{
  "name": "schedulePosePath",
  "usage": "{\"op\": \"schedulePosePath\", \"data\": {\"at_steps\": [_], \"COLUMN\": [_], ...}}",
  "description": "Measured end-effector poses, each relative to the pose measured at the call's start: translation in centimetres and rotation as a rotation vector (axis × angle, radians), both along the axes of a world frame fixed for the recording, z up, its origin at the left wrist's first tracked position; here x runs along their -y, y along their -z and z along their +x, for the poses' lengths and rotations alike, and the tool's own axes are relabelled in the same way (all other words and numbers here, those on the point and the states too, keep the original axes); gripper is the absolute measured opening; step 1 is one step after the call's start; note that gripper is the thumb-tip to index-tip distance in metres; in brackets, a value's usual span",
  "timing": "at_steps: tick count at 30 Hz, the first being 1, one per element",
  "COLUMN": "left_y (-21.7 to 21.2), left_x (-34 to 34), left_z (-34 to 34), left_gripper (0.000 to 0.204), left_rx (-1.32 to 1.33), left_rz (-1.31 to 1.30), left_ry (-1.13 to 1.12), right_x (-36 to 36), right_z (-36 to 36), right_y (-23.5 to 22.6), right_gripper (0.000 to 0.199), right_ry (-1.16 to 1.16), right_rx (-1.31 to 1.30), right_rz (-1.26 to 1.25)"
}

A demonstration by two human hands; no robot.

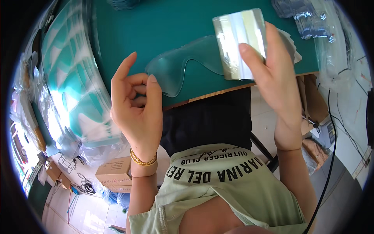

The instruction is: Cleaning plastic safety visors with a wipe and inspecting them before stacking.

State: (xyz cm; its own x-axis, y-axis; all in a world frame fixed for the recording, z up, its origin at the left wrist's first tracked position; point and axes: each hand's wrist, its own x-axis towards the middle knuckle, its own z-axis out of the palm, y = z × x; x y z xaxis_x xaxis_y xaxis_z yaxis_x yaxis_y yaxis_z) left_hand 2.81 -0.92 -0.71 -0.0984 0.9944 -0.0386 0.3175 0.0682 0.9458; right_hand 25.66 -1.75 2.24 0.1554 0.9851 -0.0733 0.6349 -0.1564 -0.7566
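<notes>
A clear, goggle-shaped plastic lens [171,72] with a curved nose notch lies over the green tabletop near its front edge. My left hand [136,95] is at the lens's left end, thumb and curled fingers closed at its rim while the index finger points up. My right hand [278,74] grips a shiny, silver rectangular packet [239,43] with pale yellow and white bands, thumb on its front and fingers behind. The packet hides part of the lens. Behind my right hand, a crumpled white tissue or cloth [293,45] shows at the right.
A stack of clear plastic sheets [74,78] covers the table's left side. Plastic-wrapped bundles [315,21] lie at the far right, and a dark bundle [124,4] at the back. Below are a cardboard box [115,171] and a hanging black cable [333,148].
</notes>
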Motion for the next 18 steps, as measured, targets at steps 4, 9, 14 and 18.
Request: {"op": "schedulePosePath", "data": {"at_steps": [4, 9, 14, 18], "left_y": [-1.4, -2.1, -2.3, -0.1], "left_x": [-0.3, 0.1, 0.3, 0.4], "left_z": [0.6, 2.1, 1.5, 0.2], "left_gripper": [0.045, 0.062, 0.066, 0.056], "left_rx": [-0.11, 0.192, 0.262, 0.003], "left_rz": [0.191, 0.305, 0.311, 0.151], "left_ry": [0.073, 0.182, 0.084, -0.014], "right_x": [-0.6, -0.5, -2.1, -4.0], "right_z": [-0.1, 0.2, -0.9, -3.2], "right_y": [0.7, 1.0, 0.7, 0.3], "right_gripper": [0.04, 0.043, 0.042, 0.04], "right_ry": [-0.021, -0.047, -0.115, -0.263], "right_rx": [-0.097, -0.08, -0.102, -0.086], "right_rz": [0.029, 0.004, 0.011, -0.203]}}
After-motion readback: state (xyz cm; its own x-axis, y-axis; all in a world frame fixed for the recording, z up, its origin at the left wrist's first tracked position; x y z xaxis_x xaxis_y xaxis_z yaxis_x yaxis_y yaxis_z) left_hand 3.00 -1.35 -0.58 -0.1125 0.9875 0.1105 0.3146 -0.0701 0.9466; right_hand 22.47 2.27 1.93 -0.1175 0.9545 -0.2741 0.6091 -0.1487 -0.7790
